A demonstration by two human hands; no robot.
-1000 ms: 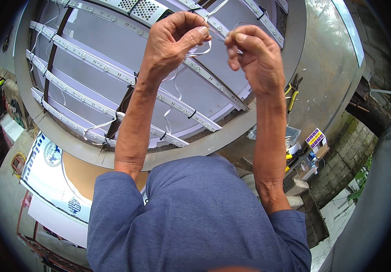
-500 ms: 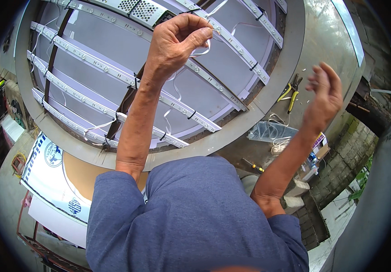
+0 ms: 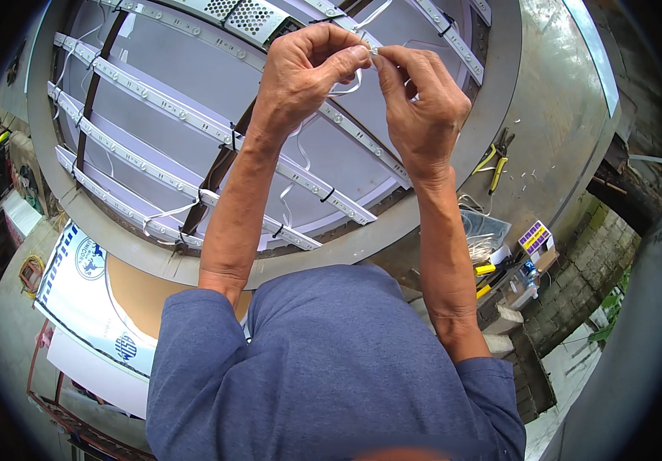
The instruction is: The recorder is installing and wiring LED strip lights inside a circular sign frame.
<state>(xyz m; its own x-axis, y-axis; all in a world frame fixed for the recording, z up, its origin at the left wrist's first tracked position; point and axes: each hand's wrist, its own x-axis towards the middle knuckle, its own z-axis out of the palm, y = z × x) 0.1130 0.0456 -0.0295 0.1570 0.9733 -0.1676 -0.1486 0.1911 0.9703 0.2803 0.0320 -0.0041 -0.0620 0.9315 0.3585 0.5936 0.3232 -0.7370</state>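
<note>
Seen from above, a large round grey metal frame (image 3: 41, 123) across the upper left, with a pale lilac panel (image 3: 185, 69) inside. At bottom centre, a blue-grey T-shirt (image 3: 346, 361), and from its short sleeves 2 bare forearms (image 3: 235, 203) raised over the frame. Just beside the frame, to the right, a grey counter (image 3: 554, 115). At lower left, a flat white and tan printed board (image 3: 135, 288).

Within the frame, several parallel white light strips (image 3: 147, 94), slanting down to the right and dotted with small round lenses; near the top, a perforated metal box (image 3: 253, 17).

Close together above the upper part of the frame, 2 hands. Left hand (image 3: 304, 81): grip closed, thumb and forefinger pinching a thin white wire (image 3: 344, 93). Right hand (image 3: 423, 107): grip closed too, thumb and forefinger pinching at the same spot, tips touching or nearly so. Location of the wire: at both sets of fingertips, a loop hanging just below the left.

On the counter, right of the right forearm, yellow-handled pliers (image 3: 500, 157). Lower down, a small purple and yellow box (image 3: 534, 237). Smallest, black ties (image 3: 327, 194) around the strips.
</note>
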